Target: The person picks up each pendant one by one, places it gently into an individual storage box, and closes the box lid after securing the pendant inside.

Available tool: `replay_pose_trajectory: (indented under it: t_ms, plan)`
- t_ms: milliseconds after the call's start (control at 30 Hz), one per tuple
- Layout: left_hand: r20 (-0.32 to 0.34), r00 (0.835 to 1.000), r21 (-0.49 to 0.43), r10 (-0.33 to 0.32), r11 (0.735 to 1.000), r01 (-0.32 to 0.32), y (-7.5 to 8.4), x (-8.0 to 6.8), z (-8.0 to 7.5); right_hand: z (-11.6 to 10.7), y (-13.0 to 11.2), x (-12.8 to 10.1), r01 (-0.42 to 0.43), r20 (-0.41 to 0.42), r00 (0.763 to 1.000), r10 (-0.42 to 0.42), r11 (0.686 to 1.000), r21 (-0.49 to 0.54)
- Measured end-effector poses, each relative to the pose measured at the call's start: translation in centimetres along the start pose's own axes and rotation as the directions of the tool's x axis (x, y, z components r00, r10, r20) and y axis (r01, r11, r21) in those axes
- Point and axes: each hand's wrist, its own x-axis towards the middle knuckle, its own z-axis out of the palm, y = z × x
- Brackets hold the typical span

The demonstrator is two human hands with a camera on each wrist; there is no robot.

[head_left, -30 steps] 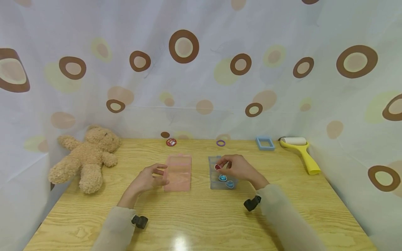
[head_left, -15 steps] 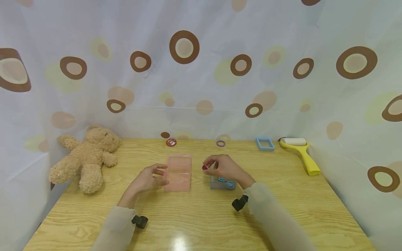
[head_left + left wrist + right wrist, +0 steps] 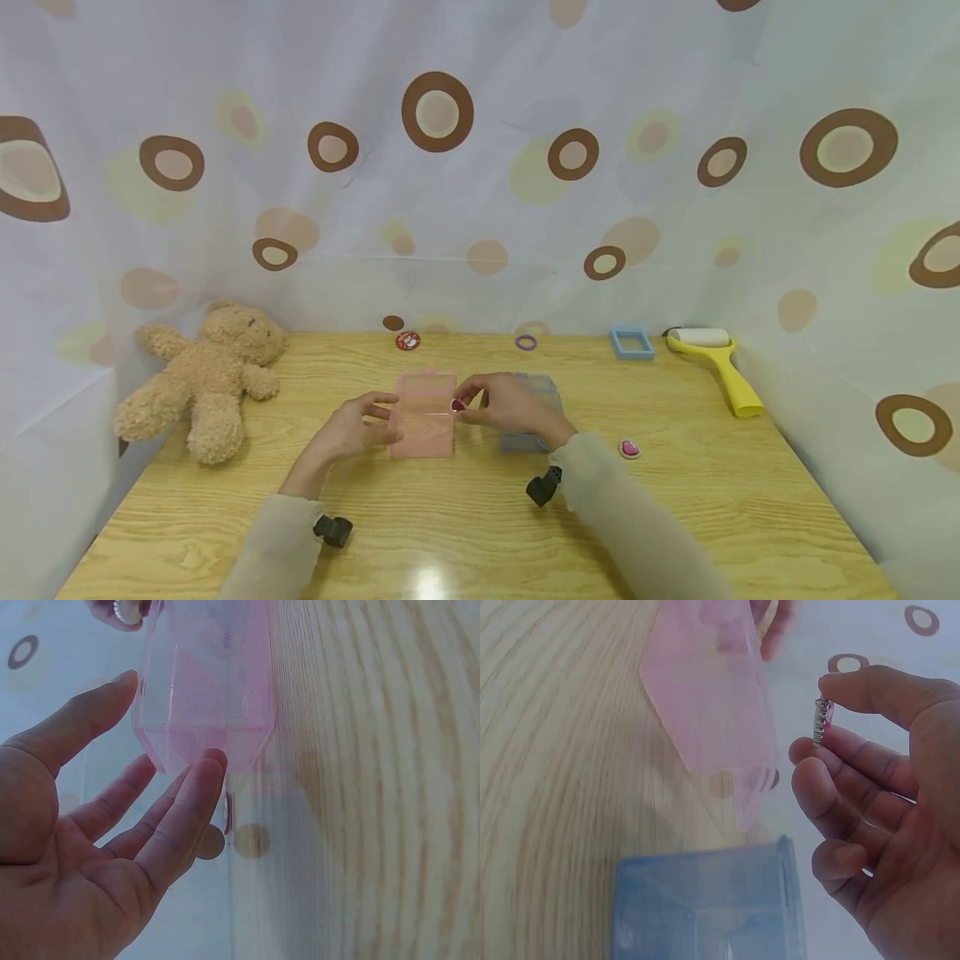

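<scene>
No readable writing or brand marks anywhere. Two small clear boxes on the wooden table [image 3: 465, 533]: one pink box [image 3: 424, 414] and one blue-grey box [image 3: 534, 410], side by side, the blue-grey one mostly hidden behind the right hand [image 3: 504, 408], contents not visible. Pinched between thumb and forefinger of that hand, one small red gem [image 3: 457, 405] with a silvery rim, held in the air just at the right edge of the pink box; remaining fingers loosely curled beneath it in the right wrist view. Left hand [image 3: 352, 427] relaxed and spread, fingertips touching the near left side of the pink box, holding nothing. Pink box apparently without contents in the left wrist view, though hazy. One more pink-red gem [image 3: 629, 448] lying loose on the table, right of the blue-grey box. Along the back edge: one red round badge [image 3: 407, 340], one purple ring [image 3: 526, 342], one light-blue rectangular frame [image 3: 631, 342], one yellow-handled lint roller [image 3: 716, 362]. At far left, one tan teddy bear [image 3: 206, 375]. Behind everything, a white curtain [image 3: 480, 167] with brown circles.
</scene>
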Motion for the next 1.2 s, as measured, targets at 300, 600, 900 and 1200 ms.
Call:
replay_pose_trajectory:
  t_ms: [300,600,900,1200]
  plan:
    - [-0.006,1.000,-0.001,0.008,1.000,-0.008,0.0,0.1,0.0,1.8,-0.8,1.5,0.032,0.026,0.999,-0.033,0.998,0.052]
    - [-0.004,1.000,0.001,0.012,1.000,-0.012,0.0,0.0,0.0,3.0,-1.4,2.4,0.048,0.059,0.997,-0.050,0.998,0.038]
    - [-0.008,1.000,-0.002,0.011,1.000,-0.011,0.0,0.0,0.0,3.4,-2.1,3.0,0.026,0.119,0.993,-0.026,1.000,-0.001]
    - [-0.017,1.000,-0.003,0.008,1.000,-0.009,0.1,0.0,0.0,3.8,-2.1,3.4,0.021,0.137,0.991,-0.014,0.999,-0.049]
